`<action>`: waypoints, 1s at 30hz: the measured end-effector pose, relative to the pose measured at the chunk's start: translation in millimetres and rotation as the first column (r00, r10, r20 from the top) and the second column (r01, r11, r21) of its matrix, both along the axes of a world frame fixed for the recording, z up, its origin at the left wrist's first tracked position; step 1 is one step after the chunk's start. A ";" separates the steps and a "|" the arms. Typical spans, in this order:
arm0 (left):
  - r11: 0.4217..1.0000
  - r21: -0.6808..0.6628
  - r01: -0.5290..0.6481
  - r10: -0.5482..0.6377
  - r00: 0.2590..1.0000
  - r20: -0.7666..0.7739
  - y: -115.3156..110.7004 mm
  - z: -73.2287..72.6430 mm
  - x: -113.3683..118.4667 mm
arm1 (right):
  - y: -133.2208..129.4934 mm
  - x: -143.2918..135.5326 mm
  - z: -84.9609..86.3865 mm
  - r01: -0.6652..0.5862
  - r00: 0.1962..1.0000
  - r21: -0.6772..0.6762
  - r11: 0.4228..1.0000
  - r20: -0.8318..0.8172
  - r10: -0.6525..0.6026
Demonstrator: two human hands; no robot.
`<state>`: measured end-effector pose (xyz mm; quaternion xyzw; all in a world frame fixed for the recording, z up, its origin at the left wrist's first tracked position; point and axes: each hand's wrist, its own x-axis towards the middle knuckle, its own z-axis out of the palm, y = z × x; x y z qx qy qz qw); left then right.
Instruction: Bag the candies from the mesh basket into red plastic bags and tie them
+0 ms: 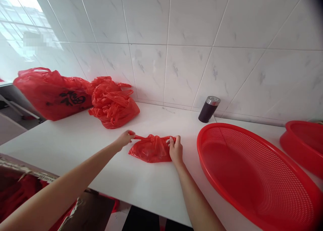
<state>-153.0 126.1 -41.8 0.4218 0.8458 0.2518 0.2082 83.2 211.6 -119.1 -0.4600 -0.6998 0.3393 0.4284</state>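
A small red plastic bag (150, 152) lies on the white table (141, 184) in front of me, bulging with contents I cannot make out. My left hand (125, 139) grips one twisted end of the bag and stretches it to the left. On the other side, my right hand (176, 148) is closed on the opposite end, thumb pressed against the fingers. Between the two hands the bag's top is gathered into what looks like a knot.
Behind to the left are a heap of crumpled red bags (113, 104) and a large red bag (50, 96). A dark tumbler (209, 109) stands near the tiled wall. A big red mesh basket (234, 163) and a red basin (300, 146) are rightward. An open cardboard box (93, 204) sits below the front edge.
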 end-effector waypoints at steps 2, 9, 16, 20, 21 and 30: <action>0.994 0.087 0.059 -0.049 0.992 -0.112 4.3 13.6 9.2 | -0.3 0.2 1.9 -0.039 0.997 -0.013 0.999 -0.067 0.038; 0.866 0.004 0.500 -0.487 0.845 -0.220 19.5 4.8 68.1 | -6.6 2.6 9.0 -0.035 0.970 -0.046 0.998 -0.244 0.023; 0.886 -0.088 0.456 -0.464 0.874 -0.141 -18.9 26.7 41.9 | -4.7 7.7 11.9 -0.024 0.923 -0.180 0.983 -0.381 -0.047; 0.955 -0.080 0.284 -0.290 0.954 -0.075 -68.7 56.1 -10.8 | 1.4 7.2 3.4 -0.048 0.930 -0.175 0.983 -0.366 -0.020; 0.975 -0.071 0.213 -0.216 0.975 -0.045 -81.6 60.9 -25.9 | 2.6 6.6 1.5 -0.051 0.937 -0.178 0.983 -0.350 -0.015; 0.952 -0.119 -0.283 0.225 0.906 -0.360 -138.0 73.0 -126.3 | 1.8 6.0 3.9 -0.047 0.960 -0.204 0.978 -0.279 -0.012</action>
